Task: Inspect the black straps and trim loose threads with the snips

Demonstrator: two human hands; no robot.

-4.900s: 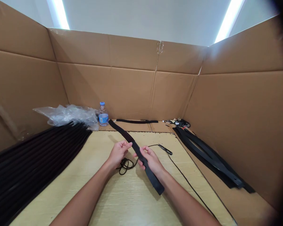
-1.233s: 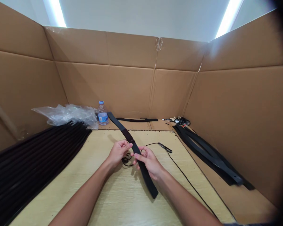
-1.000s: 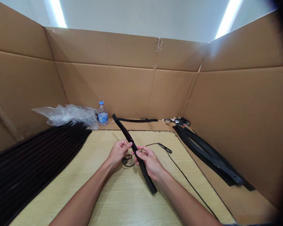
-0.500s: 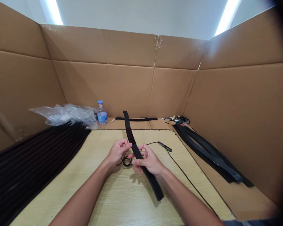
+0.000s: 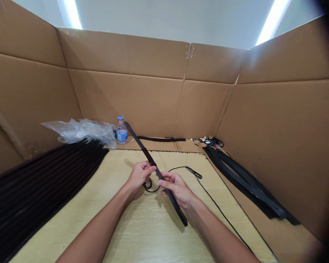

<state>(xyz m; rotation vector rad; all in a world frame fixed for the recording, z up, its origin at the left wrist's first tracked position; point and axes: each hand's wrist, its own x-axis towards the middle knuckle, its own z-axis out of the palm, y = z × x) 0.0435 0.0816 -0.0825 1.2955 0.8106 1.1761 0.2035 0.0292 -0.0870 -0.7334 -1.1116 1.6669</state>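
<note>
Your left hand (image 5: 140, 177) and right hand (image 5: 177, 190) sit close together, fingers of both clamped on a long flat black strap (image 5: 138, 140). The strap runs tilted through your fingers, its upper end rising ahead of them toward a clear plastic water bottle with a blue cap (image 5: 122, 131), its lower end hanging just above the pale wood-grain table (image 5: 142, 233). A coil of thin black cord (image 5: 148, 186) lies just below your left fingers. Ahead of your right fingers sits a small black clip (image 5: 193, 172). Left of your fingers lies a stack of black straps (image 5: 44, 186); right of them, a looser pile of black straps (image 5: 248, 184).
</note>
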